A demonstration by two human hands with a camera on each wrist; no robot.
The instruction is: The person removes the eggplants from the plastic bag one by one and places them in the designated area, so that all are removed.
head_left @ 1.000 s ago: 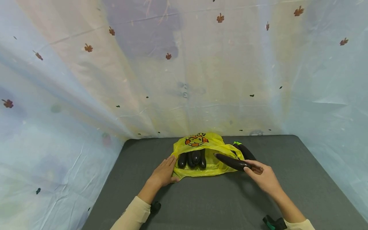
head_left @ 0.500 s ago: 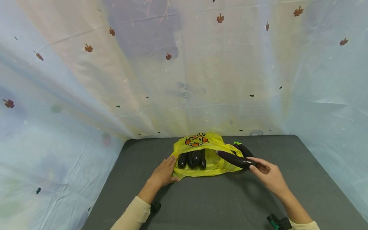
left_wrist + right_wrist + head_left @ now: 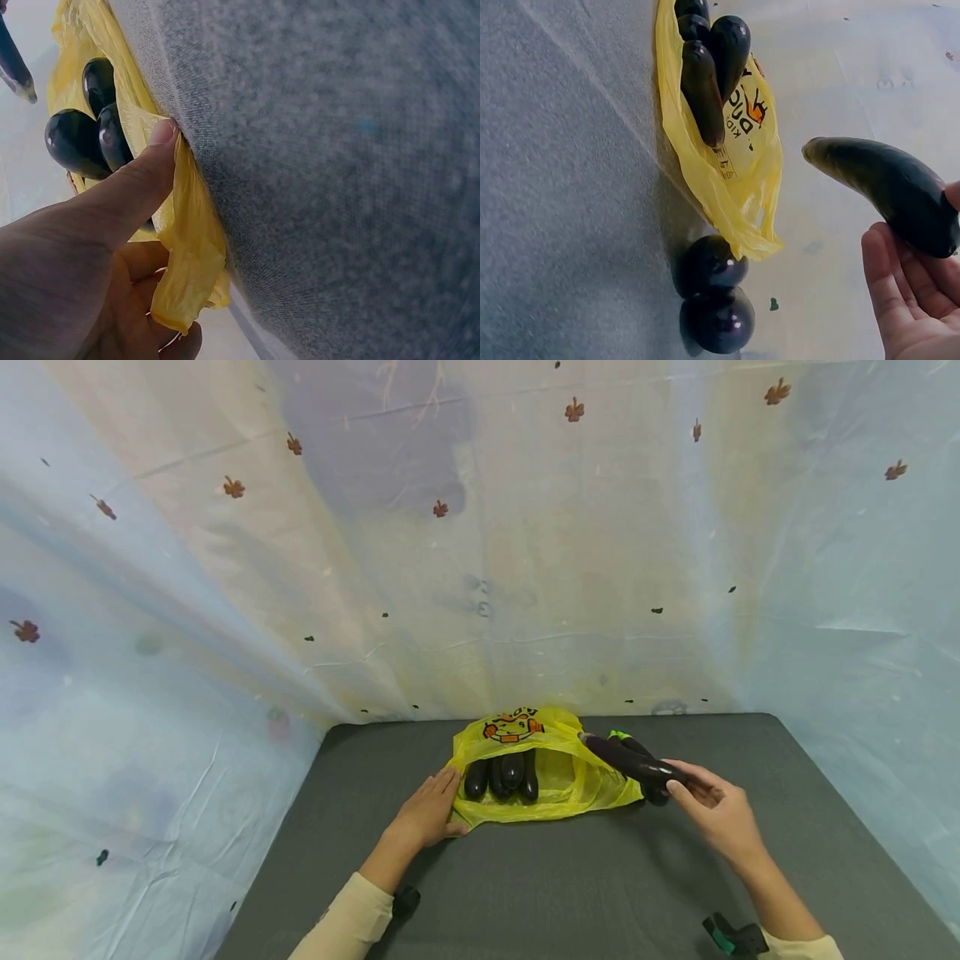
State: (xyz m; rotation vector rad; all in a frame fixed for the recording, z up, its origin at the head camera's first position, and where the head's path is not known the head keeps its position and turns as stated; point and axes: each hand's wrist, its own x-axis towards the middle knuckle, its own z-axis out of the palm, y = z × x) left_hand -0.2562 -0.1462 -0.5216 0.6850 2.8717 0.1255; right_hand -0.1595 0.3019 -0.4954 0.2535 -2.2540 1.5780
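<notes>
A person's left hand [image 3: 429,810] pinches the near-left edge of a yellow plastic bag [image 3: 555,727], open on a grey table [image 3: 525,893] with four eggplants [image 3: 512,770] inside, while the right hand [image 3: 720,814] grips the thicker end of a raised eggplant [image 3: 626,762] between thumb and fingers, outside the bag's right end.

on the yellow bag [image 3: 705,176], in the right wrist view, the small word "kids" [image 3: 737,129] can be read, beside larger black letters [image 3: 735,109] including a "d" and a "u", the rest lost in creases. marks [image 3: 483,597] on the far curtain [image 3: 525,660] are too faint to read.
</notes>
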